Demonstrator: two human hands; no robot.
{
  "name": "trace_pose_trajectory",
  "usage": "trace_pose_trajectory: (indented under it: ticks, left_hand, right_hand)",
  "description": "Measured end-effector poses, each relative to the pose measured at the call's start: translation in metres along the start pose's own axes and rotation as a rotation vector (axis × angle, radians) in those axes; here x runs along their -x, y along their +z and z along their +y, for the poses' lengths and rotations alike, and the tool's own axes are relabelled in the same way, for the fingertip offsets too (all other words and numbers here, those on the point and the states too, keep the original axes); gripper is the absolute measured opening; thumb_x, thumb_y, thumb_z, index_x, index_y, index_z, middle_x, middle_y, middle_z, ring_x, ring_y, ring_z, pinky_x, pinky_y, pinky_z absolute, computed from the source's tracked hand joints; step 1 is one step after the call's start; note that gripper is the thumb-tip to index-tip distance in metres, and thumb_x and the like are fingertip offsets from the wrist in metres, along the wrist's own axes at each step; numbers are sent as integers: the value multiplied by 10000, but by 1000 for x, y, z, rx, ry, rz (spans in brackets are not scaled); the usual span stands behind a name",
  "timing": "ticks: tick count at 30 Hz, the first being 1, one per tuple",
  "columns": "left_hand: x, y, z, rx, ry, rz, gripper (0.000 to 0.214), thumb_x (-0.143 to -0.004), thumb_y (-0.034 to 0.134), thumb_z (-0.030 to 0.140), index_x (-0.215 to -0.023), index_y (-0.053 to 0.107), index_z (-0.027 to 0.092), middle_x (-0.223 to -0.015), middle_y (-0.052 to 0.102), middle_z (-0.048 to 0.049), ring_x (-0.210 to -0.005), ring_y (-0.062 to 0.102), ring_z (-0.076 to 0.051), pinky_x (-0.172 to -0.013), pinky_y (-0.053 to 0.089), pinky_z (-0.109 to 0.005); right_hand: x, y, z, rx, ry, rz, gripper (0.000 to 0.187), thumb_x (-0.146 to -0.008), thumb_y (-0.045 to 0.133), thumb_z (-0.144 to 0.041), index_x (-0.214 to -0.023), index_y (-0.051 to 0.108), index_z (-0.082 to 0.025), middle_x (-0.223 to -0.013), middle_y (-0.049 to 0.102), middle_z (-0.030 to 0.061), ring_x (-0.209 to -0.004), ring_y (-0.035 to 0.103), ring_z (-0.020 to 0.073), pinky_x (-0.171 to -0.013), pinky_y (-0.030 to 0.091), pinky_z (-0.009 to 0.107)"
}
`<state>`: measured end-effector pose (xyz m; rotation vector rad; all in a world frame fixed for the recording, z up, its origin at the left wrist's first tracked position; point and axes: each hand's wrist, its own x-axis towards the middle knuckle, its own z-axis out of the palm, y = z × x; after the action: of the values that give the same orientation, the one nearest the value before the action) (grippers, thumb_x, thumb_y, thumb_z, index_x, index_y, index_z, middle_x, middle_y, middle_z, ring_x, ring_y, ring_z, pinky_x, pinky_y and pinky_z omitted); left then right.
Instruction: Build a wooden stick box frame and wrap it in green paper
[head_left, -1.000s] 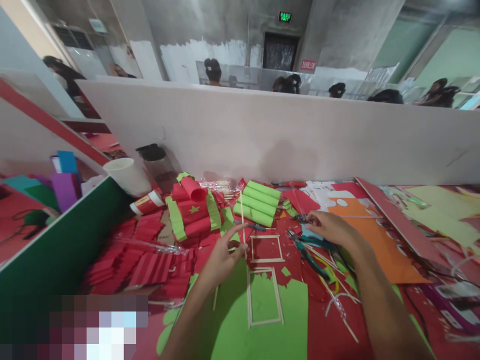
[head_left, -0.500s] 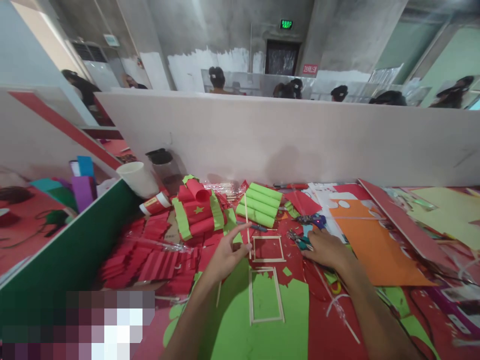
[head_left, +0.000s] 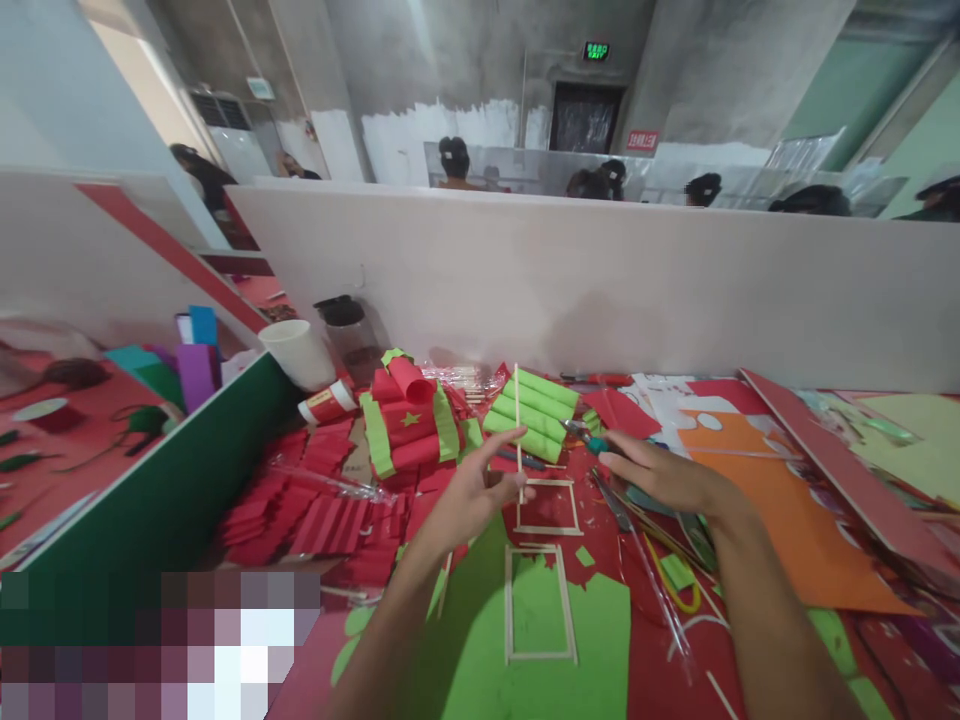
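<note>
My left hand (head_left: 474, 495) pinches a thin wooden stick (head_left: 517, 395) between thumb and fingers, holding it upright. In my right hand (head_left: 660, 472) is a pair of teal-handled pliers (head_left: 592, 443), raised off the table with its metal jaws pointing left toward the stick. A rectangle of sticks (head_left: 576, 508) lies flat just right of my left fingertips. Nearer to me, a taller stick rectangle (head_left: 571, 625) rests on green paper (head_left: 604, 640). Below my right hand lie scissors (head_left: 690, 600) with yellow handle loops, partly covered.
Behind my hands are a rolled green paper panel (head_left: 551, 390) and a red-and-green paper model (head_left: 409, 440) with a star. Folded red paper strips (head_left: 330, 525) pile up at left, beside a green divider (head_left: 150, 500). Orange paper (head_left: 795, 530) lies right. A white partition (head_left: 600, 270) bounds the back.
My right hand has lifted the pliers from the tabletop clutter and brought them left toward the stick. My left hand keeps its hold on the stick. The view has shifted slightly left.
</note>
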<state>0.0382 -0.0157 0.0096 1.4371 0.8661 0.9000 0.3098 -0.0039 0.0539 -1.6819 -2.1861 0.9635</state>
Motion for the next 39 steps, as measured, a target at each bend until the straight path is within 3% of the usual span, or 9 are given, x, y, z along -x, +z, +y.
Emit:
trace_pose_trajectory:
  ticks: [3,6,11,18,25,29,39]
  left_hand:
    - [-20,-7,10,-42,57,2,588,-846,584,316,-1389,369,247,-940,664,-62,-763,629,-175,-697,504,-322]
    - [-40,-16,13,-30,113,-83,577,-849,586,297,-1383,376,246,-1000,659,-73,-819,648,-188,-757,510,-349]
    - [-56,-25,3,-37,86,-273,569,-865,569,267,-1393,359,232,-944,675,-72,-830,658,-188,-766,515,-358]
    - [-62,-29,-5,-57,53,-280,523,-883,543,243,-1380,380,222,-899,673,-64,-867,654,-195,-788,505,-362]
    - [-60,-32,-3,-41,91,-296,521,-880,546,238,-1373,381,256,-1255,555,-118,-848,656,-165,-790,522,-360]
    - [-61,-31,-5,-30,122,-316,482,-882,535,222,-1347,417,269,-1423,396,-127,-832,655,-149,-775,532,-353]
    - [-62,-35,-10,-39,115,-340,480,-880,541,234,-1343,420,271,-1478,310,-130,-830,653,-140,-786,534,-350]
  right_hand:
    - [-19,1,-5,-81,-12,-66,586,-843,434,-613,-1298,513,-253,-1245,593,83,-1170,514,325,-957,416,445]
    - [-32,3,-6,-135,-32,-149,581,-837,455,-610,-1301,514,-265,-1176,634,76,-1121,555,311,-944,436,448]
    - [-39,4,2,-145,-54,-174,603,-812,504,-607,-1325,494,-291,-1356,512,57,-1273,412,340,-1036,362,478]
    - [-48,7,13,-120,47,-170,601,-801,523,-605,-1314,507,-292,-1383,486,40,-1287,394,340,-1056,334,470]
    - [-49,9,6,-120,-10,-197,532,-816,527,-577,-1278,534,-314,-1363,506,23,-1262,423,335,-1008,392,450]
    - [-53,14,5,-165,-62,-220,536,-823,527,-562,-1285,532,-290,-1349,519,40,-1256,432,328,-1018,386,453]
    - [-55,17,5,-182,-95,-206,520,-844,515,-540,-1283,531,-262,-1354,509,58,-1260,426,313,-1047,344,464]
